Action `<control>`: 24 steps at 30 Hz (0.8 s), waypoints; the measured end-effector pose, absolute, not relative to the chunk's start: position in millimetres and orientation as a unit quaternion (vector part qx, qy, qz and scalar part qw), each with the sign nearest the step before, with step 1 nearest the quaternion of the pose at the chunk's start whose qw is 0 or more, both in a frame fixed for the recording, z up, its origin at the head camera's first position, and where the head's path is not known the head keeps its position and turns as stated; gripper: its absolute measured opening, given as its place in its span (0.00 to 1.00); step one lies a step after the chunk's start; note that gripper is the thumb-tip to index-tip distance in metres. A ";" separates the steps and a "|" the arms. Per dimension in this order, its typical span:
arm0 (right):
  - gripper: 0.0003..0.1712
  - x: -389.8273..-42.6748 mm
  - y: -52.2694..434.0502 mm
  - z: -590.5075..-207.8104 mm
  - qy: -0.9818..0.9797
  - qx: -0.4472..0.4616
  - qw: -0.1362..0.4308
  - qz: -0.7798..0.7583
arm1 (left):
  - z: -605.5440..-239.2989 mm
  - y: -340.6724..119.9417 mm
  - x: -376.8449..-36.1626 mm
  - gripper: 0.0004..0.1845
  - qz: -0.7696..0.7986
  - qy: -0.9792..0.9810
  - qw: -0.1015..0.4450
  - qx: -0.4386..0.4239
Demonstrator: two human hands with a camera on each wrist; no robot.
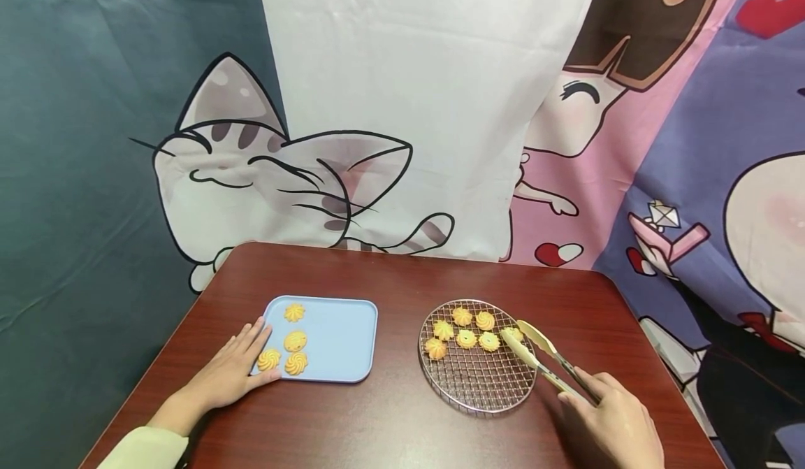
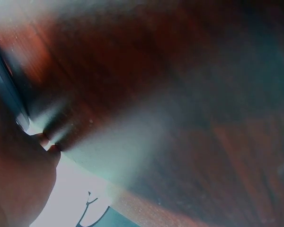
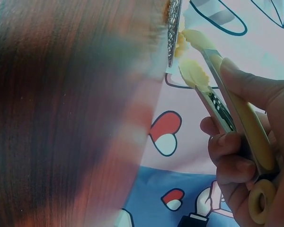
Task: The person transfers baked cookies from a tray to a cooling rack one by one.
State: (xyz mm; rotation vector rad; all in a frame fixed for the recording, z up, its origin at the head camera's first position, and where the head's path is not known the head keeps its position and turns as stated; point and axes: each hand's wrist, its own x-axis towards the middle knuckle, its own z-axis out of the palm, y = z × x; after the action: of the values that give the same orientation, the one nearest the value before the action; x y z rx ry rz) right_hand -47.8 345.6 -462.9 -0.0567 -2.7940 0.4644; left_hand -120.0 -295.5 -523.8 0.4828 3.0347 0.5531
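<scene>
My left hand lies with straight fingers along the left edge of a light blue tray. Several piped butter cookies sit on the tray's left half. My right hand grips a pair of yellow-tipped tongs, also large in the right wrist view. The tongs' tips are spread at the right side of a round wire rack, one on either side of a cookie. More cookies sit on the rack's far half.
Tray and rack stand apart on a reddish-brown wooden table. A cartoon-printed cloth hangs behind the table and along its sides. The left wrist view shows mostly blurred tabletop.
</scene>
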 end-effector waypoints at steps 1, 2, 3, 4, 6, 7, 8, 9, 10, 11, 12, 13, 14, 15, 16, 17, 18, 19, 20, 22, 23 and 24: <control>0.31 -47.3 345.9 -462.6 -0.975 -0.020 0.154 0.162 | -523.5 -295.4 -120.0 0.52 0.178 0.972 0.010 0.154; 0.31 -46.8 346.1 -462.1 -0.974 -0.019 0.154 0.163 | -523.1 -295.3 -119.9 0.52 0.179 0.972 0.011 0.153; 0.31 -46.5 346.3 -461.7 -0.974 -0.018 0.154 0.163 | -522.8 -295.2 -119.8 0.52 0.180 0.972 0.012 0.153; 0.31 -46.2 346.5 -461.3 -0.974 -0.019 0.153 0.163 | -522.4 -295.1 -119.7 0.52 0.181 0.972 0.013 0.152; 0.32 -45.8 346.8 -460.1 -0.975 -0.020 0.149 0.164 | -521.8 -295.1 -119.5 0.52 0.183 0.971 0.014 0.152; 0.32 -45.4 346.7 -459.4 -0.975 -0.021 0.146 0.164 | -521.5 -295.1 -119.3 0.52 0.183 0.971 0.015 0.152; 0.32 -45.2 346.6 -458.7 -0.976 -0.022 0.143 0.164 | -521.3 -295.1 -119.1 0.52 0.184 0.971 0.016 0.152; 0.33 -45.2 346.3 -458.2 -0.976 -0.023 0.140 0.163 | -521.1 -295.1 -119.0 0.52 0.183 0.971 0.016 0.152; 0.33 -45.6 345.9 -457.5 -0.977 -0.022 0.136 0.164 | -521.0 -295.3 -118.7 0.52 0.183 0.971 0.016 0.152; 0.33 -45.8 345.2 -457.0 -0.977 -0.021 0.133 0.164 | -520.9 -295.4 -118.5 0.52 0.183 0.971 0.016 0.152; 0.34 -46.4 344.6 -456.5 -0.978 -0.019 0.130 0.165 | -520.8 -295.5 -118.4 0.52 0.182 0.971 0.016 0.152; 0.34 -46.9 343.3 -456.2 -0.977 -0.016 0.131 0.165 | -520.9 -295.7 -118.3 0.52 0.182 0.971 0.016 0.152; 0.34 -47.8 342.0 -456.1 -0.977 -0.012 0.133 0.166 | -521.0 -295.9 -118.3 0.53 0.182 0.971 0.017 0.152; 0.34 -48.5 340.3 -456.0 -0.977 -0.010 0.134 0.166 | -521.1 -296.0 -118.3 0.53 0.182 0.971 0.018 0.151; 0.34 -49.3 338.2 -456.3 -0.976 -0.005 0.141 0.166 | -521.3 -296.0 -118.3 0.53 0.183 0.971 0.018 0.151; 0.33 -50.1 335.9 -456.6 -0.975 0.000 0.147 0.167 | -521.6 -296.1 -118.4 0.53 0.183 0.971 0.019 0.151; 0.33 -51.2 333.7 -456.2 -0.975 0.002 0.146 0.168 | -521.9 -296.2 -118.5 0.53 0.183 0.971 0.019 0.150; 0.34 -52.4 330.9 -455.9 -0.975 0.004 0.148 0.168 | -521.9 -296.1 -118.4 0.53 0.184 0.971 0.020 0.150; 0.34 -53.8 328.5 -455.7 -0.975 0.006 0.148 0.168 | -522.3 -296.2 -118.3 0.53 0.185 0.971 0.020 0.150; 0.34 -56.3 323.3 -454.4 -0.975 0.008 0.142 0.171 | -523.4 -296.3 -118.6 0.53 0.187 0.971 0.024 0.148; 0.33 -57.2 320.8 -453.7 -0.975 0.008 0.137 0.174 | -523.9 -296.4 -119.0 0.54 0.188 0.971 0.026 0.147; 0.34 -58.3 318.4 -453.1 -0.975 0.008 0.134 0.175 | -524.6 -296.4 -119.4 0.54 0.189 0.971 0.028 0.147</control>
State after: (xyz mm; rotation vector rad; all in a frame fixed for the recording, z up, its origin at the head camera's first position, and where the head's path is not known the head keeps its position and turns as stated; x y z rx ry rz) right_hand -58.3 318.4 -453.1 0.0239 -2.8268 0.5073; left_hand -119.4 -296.4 -524.6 0.4526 2.9966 0.5822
